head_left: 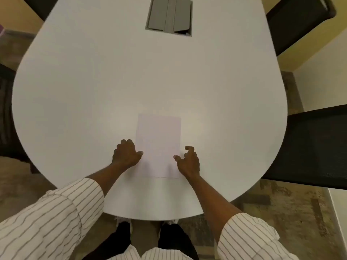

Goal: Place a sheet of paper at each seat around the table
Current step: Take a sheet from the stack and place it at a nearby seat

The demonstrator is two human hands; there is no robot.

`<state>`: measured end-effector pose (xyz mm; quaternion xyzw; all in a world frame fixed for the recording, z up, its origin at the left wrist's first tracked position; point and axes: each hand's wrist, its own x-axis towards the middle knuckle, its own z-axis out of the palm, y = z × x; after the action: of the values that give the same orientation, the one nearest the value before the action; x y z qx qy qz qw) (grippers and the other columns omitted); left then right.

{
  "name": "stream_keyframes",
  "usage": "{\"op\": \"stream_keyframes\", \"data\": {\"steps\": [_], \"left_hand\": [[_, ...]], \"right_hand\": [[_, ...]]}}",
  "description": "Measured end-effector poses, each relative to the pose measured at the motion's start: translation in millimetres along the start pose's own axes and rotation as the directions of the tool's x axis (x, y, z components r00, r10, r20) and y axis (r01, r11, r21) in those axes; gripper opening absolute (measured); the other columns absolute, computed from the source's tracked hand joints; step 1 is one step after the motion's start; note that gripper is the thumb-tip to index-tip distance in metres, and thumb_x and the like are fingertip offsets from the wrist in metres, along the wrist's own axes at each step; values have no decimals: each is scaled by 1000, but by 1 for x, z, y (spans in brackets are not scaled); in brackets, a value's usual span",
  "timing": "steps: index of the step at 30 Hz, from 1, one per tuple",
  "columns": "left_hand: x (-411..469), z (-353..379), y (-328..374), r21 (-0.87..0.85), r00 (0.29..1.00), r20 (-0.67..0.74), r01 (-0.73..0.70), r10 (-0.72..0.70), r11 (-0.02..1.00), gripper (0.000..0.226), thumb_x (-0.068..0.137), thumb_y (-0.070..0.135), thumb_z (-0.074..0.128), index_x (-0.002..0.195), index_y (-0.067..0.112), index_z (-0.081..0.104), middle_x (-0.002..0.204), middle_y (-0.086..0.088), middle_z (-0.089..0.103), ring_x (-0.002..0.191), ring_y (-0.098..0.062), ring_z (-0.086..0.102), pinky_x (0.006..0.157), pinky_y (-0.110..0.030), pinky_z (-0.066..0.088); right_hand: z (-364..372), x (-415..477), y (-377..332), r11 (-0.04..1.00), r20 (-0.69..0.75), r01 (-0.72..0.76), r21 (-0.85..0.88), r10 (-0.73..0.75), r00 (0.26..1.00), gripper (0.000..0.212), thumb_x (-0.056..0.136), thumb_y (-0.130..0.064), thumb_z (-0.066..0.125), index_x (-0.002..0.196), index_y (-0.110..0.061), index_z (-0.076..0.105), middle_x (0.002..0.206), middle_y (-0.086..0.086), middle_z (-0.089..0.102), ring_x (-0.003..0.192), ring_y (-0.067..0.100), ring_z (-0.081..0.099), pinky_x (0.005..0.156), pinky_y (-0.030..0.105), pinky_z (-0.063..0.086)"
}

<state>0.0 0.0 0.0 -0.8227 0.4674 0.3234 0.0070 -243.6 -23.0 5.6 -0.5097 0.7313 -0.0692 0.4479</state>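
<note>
A white sheet of paper (pixel 158 143) lies flat on the white table (pixel 93 91), near the table's front edge and straight ahead of me. My left hand (pixel 126 153) rests at the sheet's left edge with fingers curled and the thumb touching the paper. My right hand (pixel 188 161) sits at the sheet's right edge, fingers loosely bent and apart, thumb near the paper. Whether one sheet or a thin stack lies there cannot be told.
A grey cable hatch (pixel 170 15) is set into the table's far middle. Black chairs stand at the right (pixel 315 147), far right (pixel 300 21) and left (pixel 7 109). Patterned carpet (pixel 291 212) lies around the table.
</note>
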Motion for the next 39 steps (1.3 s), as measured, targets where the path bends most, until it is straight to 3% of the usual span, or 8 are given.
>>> {"op": "stream_keyframes", "data": {"steps": [3, 7, 14, 21, 28, 35, 39], "left_hand": [[-1, 13, -4, -36, 998, -27, 59, -60, 998, 48, 96, 39, 74, 131, 7, 63, 139, -15, 58, 129, -39, 61, 104, -48, 53], [4, 25, -1, -146, 969, -37, 237, -245, 961, 65, 93, 38, 81, 139, 0, 56, 144, -21, 55, 131, -45, 62, 102, -52, 55], [4, 36, 21, -344, 908, -25, 385, -418, 857, 72, 96, 25, 76, 152, -5, 42, 155, -23, 46, 140, -44, 55, 108, -52, 53], [6, 35, 20, -366, 890, 1, 425, -457, 828, 67, 93, 24, 78, 147, -3, 49, 150, -22, 56, 137, -43, 60, 113, -49, 53], [2, 29, 8, -443, 899, -10, 388, -437, 808, 31, 88, 16, 84, 116, 5, 78, 125, -16, 77, 115, -40, 74, 101, -43, 61], [-6, 28, 0, -466, 922, -20, 334, -387, 819, 22, 84, 23, 92, 96, 12, 77, 110, -11, 78, 103, -36, 74, 91, -41, 62], [-9, 27, -5, -481, 935, -36, 294, -353, 826, 17, 86, 24, 91, 93, 13, 80, 106, -11, 79, 102, -36, 73, 91, -41, 62]], "right_hand": [[6, 6, 11, 998, -19, -59, 23, 60, 998, 62, 97, -37, 75, 149, -18, 47, 146, 9, 64, 135, 31, 61, 109, 43, 48], [12, 15, 25, 997, -28, -70, -41, 69, 997, 54, 94, -37, 80, 139, -19, 56, 131, 5, 71, 125, 28, 66, 101, 38, 49], [28, 18, 27, 991, -104, -115, -67, 108, 989, 46, 89, -28, 81, 128, -17, 58, 129, 7, 69, 120, 33, 68, 95, 38, 51], [35, 18, 23, 989, -98, -143, -31, 139, 985, 47, 84, -25, 85, 122, -20, 58, 125, 3, 66, 115, 29, 67, 85, 33, 47], [34, 22, 29, 979, -72, -181, 98, 189, 979, 45, 81, -18, 90, 116, -21, 63, 107, -6, 66, 94, 22, 62, 80, 32, 48], [36, 18, 38, 981, -104, -106, 161, 124, 987, 46, 81, -11, 90, 120, -17, 65, 108, 2, 71, 102, 24, 68, 92, 35, 54], [34, 15, 40, 970, -116, -72, 233, 101, 988, 41, 86, -12, 87, 120, -20, 66, 93, -5, 70, 96, 21, 69, 85, 33, 52]]}}
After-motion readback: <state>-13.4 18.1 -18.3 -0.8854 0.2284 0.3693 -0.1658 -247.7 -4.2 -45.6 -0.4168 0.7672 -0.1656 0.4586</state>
